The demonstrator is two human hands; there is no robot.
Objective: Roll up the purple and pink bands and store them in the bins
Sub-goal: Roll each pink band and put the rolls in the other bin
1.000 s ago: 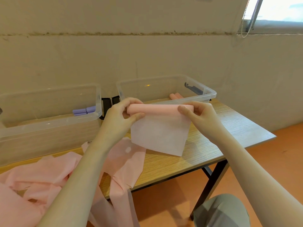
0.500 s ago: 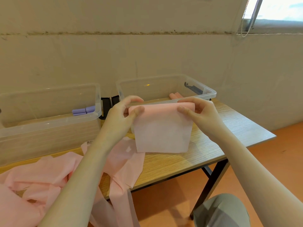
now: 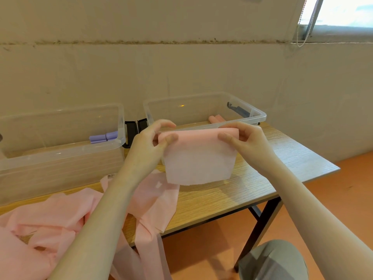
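I hold a partly rolled pink band [image 3: 198, 156] in the air above the table, in front of the right bin. My left hand [image 3: 149, 144] pinches the roll's left end and my right hand [image 3: 244, 140] pinches its right end. A loose flap hangs down from the roll. Several unrolled pink bands [image 3: 66, 221] lie heaped on the table's near left and trail over its front edge. The left clear bin [image 3: 60, 150] contains rolled purple bands [image 3: 103, 136]. The right clear bin [image 3: 256, 116] contains rolled pink bands [image 3: 216, 118].
The wooden table [image 3: 282, 158] ends close on the right and front, with orange floor beyond. Black bin latches [image 3: 134, 128] sit between the bins. A wall stands right behind both bins. My knee [image 3: 272, 261] is below the table's front edge.
The hanging flap has grown shorter as more of the band wound onto the roll, and it now hangs straight down. Both hands stayed in about the same place.
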